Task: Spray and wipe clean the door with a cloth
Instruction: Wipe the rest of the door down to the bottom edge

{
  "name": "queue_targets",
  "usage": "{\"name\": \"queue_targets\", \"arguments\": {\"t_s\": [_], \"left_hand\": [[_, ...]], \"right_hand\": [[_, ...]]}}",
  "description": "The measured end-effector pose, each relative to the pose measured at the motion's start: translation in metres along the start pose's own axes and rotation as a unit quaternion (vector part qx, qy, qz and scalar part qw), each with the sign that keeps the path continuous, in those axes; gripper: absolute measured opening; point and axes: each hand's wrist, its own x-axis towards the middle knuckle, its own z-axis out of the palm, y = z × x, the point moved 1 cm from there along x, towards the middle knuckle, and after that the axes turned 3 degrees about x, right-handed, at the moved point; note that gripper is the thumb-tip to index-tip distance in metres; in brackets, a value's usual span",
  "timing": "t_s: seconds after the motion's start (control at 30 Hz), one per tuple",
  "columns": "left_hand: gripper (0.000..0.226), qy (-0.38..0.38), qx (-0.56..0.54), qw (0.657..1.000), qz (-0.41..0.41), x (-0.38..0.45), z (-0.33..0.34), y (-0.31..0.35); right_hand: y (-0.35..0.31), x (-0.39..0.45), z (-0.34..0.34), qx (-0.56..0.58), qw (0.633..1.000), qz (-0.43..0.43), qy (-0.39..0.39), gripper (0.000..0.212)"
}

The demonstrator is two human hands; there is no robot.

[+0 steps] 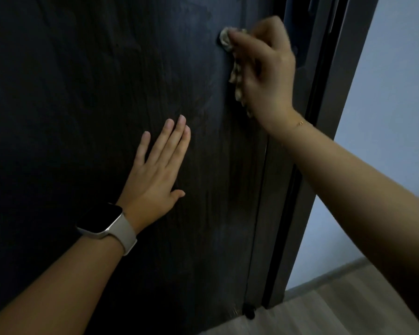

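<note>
The dark door (107, 93) fills most of my view, standing slightly ajar from its grey frame (329, 141), with pale wall (397, 93) and light floor (336, 305) showing past its edge. Faint smeary streaks run across the panel's upper and middle parts, which I read as spray already worked over, so I judge the broad face largely wiped. No spray bottle shows anywhere in my view.

My left hand (155, 175) lies flat against the panel at mid height, fingers straight and close together, thumb out, steadying the door; a watch (102, 221) with a pale strap sits on that wrist.

My right hand (264, 66) is up near the door's edge, fingers curled round the beige cloth (237, 76), which is bunched and trails down below the palm. Its top end is pressed on a small round fitting (224, 39), a lock or knob, I can't tell which. A thin bracelet (299, 123) rings that wrist.

What's left, I'd say: finish the hardware, then the edge strip and the lower panel, where a small black stopper (248, 310) sits by the floor
</note>
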Motion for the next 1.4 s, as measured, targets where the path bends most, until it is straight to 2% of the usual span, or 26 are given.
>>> {"name": "queue_targets", "arguments": {"t_s": [0.1, 0.2, 0.3, 0.4, 0.43, 0.5, 0.6, 0.7, 0.8, 0.87, 0.93, 1.03, 1.07, 1.13, 1.17, 1.23, 1.27, 1.3, 1.37, 1.4], "left_hand": [[0.138, 0.011, 0.007, 1.0, 0.004, 0.0, 0.001, -0.001], [0.136, 0.011, 0.004, 1.0, 0.008, -0.001, 0.001, -0.001], [0.133, 0.005, 0.007, 1.0, 0.011, -0.001, 0.0, 0.0], [0.13, -0.002, 0.013, 1.0, 0.015, 0.0, -0.001, 0.0], [0.129, -0.003, 0.017, 1.0, 0.016, 0.0, -0.001, 0.001], [0.128, 0.001, 0.022, 1.0, 0.018, 0.0, 0.001, 0.0], [0.123, 0.019, 0.017, 1.0, 0.017, 0.0, 0.001, 0.003], [0.122, 0.031, 0.02, 0.999, -0.003, 0.002, 0.003, 0.012], [0.124, 0.029, 0.04, 0.998, -0.023, 0.006, 0.009, 0.018], [0.125, 0.03, 0.05, 0.998, -0.026, 0.007, 0.012, 0.019], [0.126, 0.033, 0.058, 0.997, -0.027, 0.006, 0.013, 0.019], [0.125, 0.033, 0.057, 0.997, -0.03, 0.006, 0.012, 0.02], [0.125, 0.031, 0.055, 0.998, -0.029, 0.006, 0.011, 0.02], [0.125, 0.028, 0.053, 0.998, -0.027, 0.006, 0.01, 0.019], [0.126, 0.025, 0.053, 0.998, -0.025, 0.006, 0.01, 0.019], [0.127, 0.017, 0.052, 0.998, -0.026, 0.005, 0.01, 0.018], [0.127, 0.015, 0.053, 0.998, -0.027, 0.005, 0.01, 0.018], [0.127, 0.014, 0.053, 0.998, -0.029, 0.005, 0.009, 0.018], [0.125, 0.011, 0.055, 0.998, -0.029, 0.005, 0.008, 0.019], [0.125, 0.011, 0.058, 0.998, -0.027, 0.005, 0.008, 0.019]], "right_hand": [[-0.013, -0.036, 0.014, 0.016, 0.999, -0.023, -0.024, 0.031], [-0.031, -0.115, 0.016, 0.068, 0.983, -0.085, -0.148, 0.03], [-0.035, -0.184, 0.014, 0.111, 0.952, -0.098, -0.269, 0.04], [-0.035, -0.228, 0.009, 0.102, 0.909, -0.119, -0.385, 0.054], [-0.031, -0.232, 0.004, 0.098, 0.903, -0.113, -0.403, 0.056], [-0.02, -0.221, -0.01, 0.117, 0.918, -0.069, -0.373, 0.05], [0.005, -0.172, -0.039, 0.113, 0.972, 0.001, -0.208, 0.032], [0.027, -0.119, -0.05, 0.047, 0.987, 0.103, -0.111, 0.027], [0.031, -0.113, -0.039, 0.072, 0.978, 0.168, -0.101, 0.006], [0.029, -0.138, -0.034, 0.078, 0.974, 0.185, -0.104, 0.017], [0.024, -0.176, -0.033, 0.081, 0.967, 0.194, -0.14, 0.029], [0.02, -0.226, -0.042, 0.03, 0.951, 0.167, -0.259, 0.052], [0.02, -0.236, -0.047, 0.038, 0.94, 0.16, -0.3, 0.049], [0.019, -0.238, -0.062, 0.056, 0.923, 0.201, -0.322, 0.024], [0.018, -0.231, -0.068, 0.094, 0.912, 0.243, -0.316, 0.011], [0.017, -0.204, -0.076, 0.157, 0.904, 0.324, -0.23, 0.016], [0.017, -0.187, -0.076, 0.175, 0.909, 0.334, -0.18, 0.02], [0.016, -0.171, -0.074, 0.185, 0.919, 0.322, -0.135, 0.02], [0.015, -0.142, -0.063, 0.155, 0.952, 0.246, -0.093, 0.011], [0.014, -0.132, -0.055, 0.118, 0.97, 0.199, -0.078, 0.017]]}}
